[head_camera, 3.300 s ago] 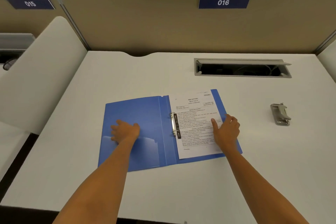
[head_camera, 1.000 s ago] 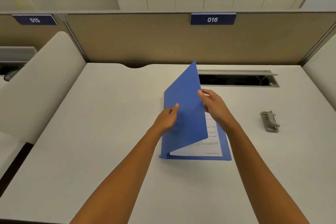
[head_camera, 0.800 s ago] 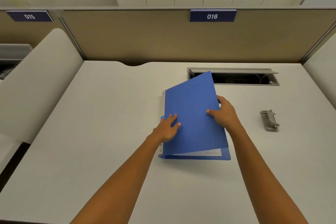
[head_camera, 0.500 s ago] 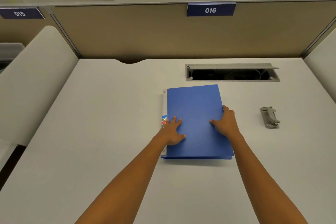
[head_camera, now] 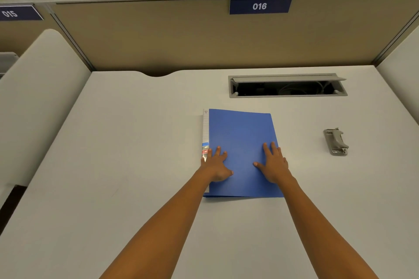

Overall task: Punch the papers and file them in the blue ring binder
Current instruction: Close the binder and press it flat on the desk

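The blue ring binder (head_camera: pixel 240 133) lies closed and flat in the middle of the white desk (head_camera: pixel 136 142), its white labelled spine on the left. My left hand (head_camera: pixel 216 164) rests flat on the cover near the spine, fingers spread. My right hand (head_camera: pixel 273 163) presses flat on the cover's right half, fingers straight. The papers are hidden inside the binder. A grey metal hole punch (head_camera: pixel 336 142) sits on the desk to the right, apart from both hands.
An open cable tray slot (head_camera: pixel 286 85) is set into the desk behind the binder. A tan partition (head_camera: pixel 181 36) with a sign reading 016 closes the back. Padded white dividers (head_camera: pixel 38 102) flank both sides.
The open binder's left cover was swung over the papers and laid down shut. Both hands now lie flat on the closed cover, pressed further down than half a second ago.
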The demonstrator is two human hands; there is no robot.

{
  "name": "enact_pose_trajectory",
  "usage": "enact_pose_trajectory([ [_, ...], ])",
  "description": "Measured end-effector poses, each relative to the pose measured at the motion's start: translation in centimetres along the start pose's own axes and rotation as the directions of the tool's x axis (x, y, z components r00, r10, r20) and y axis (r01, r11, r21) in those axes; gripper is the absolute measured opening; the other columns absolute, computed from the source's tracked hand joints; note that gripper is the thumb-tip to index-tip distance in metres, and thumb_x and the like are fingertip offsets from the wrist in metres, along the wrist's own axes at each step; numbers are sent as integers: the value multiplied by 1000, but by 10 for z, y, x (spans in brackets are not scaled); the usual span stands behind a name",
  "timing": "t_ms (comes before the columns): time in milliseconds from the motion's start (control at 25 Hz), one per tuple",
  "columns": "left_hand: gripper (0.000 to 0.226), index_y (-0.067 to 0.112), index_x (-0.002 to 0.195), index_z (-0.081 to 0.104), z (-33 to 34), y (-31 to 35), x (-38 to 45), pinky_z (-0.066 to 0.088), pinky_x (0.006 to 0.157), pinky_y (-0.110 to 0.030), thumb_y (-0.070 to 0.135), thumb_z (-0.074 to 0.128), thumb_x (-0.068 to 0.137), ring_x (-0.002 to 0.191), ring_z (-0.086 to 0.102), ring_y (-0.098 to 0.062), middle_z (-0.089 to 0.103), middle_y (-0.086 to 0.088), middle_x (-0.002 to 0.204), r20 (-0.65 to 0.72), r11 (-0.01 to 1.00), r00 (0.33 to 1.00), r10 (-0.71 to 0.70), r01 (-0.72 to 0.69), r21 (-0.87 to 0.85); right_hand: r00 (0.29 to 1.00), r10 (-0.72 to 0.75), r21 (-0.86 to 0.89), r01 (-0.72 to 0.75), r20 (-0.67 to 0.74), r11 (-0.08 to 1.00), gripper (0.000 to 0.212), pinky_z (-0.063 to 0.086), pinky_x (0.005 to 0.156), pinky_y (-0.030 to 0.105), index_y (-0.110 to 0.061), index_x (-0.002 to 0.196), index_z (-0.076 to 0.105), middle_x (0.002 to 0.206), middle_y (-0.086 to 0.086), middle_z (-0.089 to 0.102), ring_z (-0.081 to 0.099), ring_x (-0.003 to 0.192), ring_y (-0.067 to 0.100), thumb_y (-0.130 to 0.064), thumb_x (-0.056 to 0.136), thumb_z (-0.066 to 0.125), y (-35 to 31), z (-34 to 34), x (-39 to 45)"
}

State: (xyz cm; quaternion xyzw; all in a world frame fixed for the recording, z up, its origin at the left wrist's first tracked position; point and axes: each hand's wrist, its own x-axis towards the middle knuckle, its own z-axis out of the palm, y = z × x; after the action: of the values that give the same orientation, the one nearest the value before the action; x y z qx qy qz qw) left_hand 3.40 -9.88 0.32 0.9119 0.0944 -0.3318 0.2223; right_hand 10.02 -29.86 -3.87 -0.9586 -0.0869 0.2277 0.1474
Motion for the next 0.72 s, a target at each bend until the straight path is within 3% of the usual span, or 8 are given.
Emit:
enact_pose_trajectory([
  [400,81,26,155,-6,5,-14,-2,-2,115,-61,38,47,95,147,-23,-27,-20,5,161,-98,984,980,-175,175,-15,993,-120,-23,120,0,993,71,1,118,48,-19,153,-3,161,6,-12,-10,148,32,-42,100,38,-25,23,-12],
  [720,112,28,152,-17,-5,-65,-16,-3,110,-68,67,58,79,144,-29,-29,-28,8,158,-159,927,919,-360,332,-177,964,-257,-96,263,74,960,83,-5,115,58,-26,152,-8,160,0,-19,-15,147,28,-61,93,37,-77,51,-16],
])
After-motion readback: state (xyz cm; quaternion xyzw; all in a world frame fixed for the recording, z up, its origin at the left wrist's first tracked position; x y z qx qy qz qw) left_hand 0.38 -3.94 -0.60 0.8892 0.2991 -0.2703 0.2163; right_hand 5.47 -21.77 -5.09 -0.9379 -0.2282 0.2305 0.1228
